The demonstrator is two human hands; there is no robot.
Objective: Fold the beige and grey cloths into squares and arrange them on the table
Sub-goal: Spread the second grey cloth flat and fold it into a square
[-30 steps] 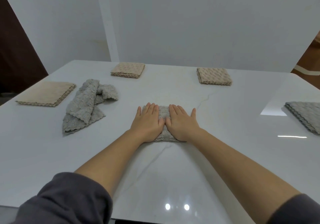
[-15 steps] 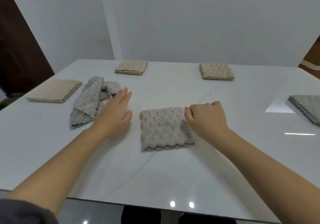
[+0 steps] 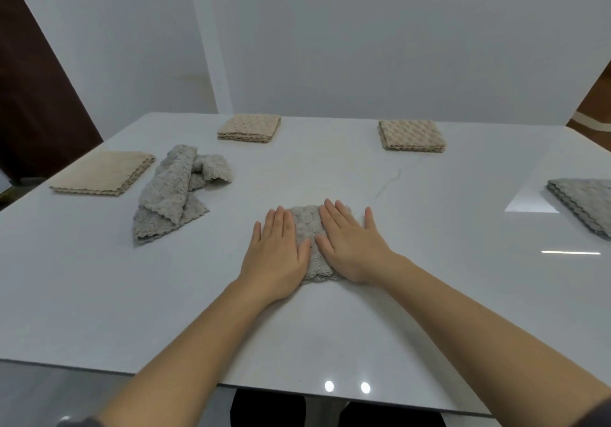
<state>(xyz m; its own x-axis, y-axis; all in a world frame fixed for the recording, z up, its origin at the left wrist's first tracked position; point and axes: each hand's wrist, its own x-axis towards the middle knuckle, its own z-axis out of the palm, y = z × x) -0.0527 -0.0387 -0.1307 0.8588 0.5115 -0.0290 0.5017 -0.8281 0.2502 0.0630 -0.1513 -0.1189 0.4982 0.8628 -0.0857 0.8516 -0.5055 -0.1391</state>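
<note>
At table centre, left hand (image 3: 277,254) and right hand (image 3: 352,244) flat on folded grey cloth (image 3: 307,228) (fingers straight, together)

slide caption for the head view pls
Left hand and right hand press a folded grey cloth flat on the table.

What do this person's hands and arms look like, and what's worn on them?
The left hand and right hand are bare: no gloves, rings or watch visible. Forearms are bare too; dark grey fabric sleeves just show at the bottom corners.

I see a white wall (image 3: 363,46), a dark brown panel (image 3: 29,95) left of it, a brown surface (image 3: 599,95) right of it.
</note>
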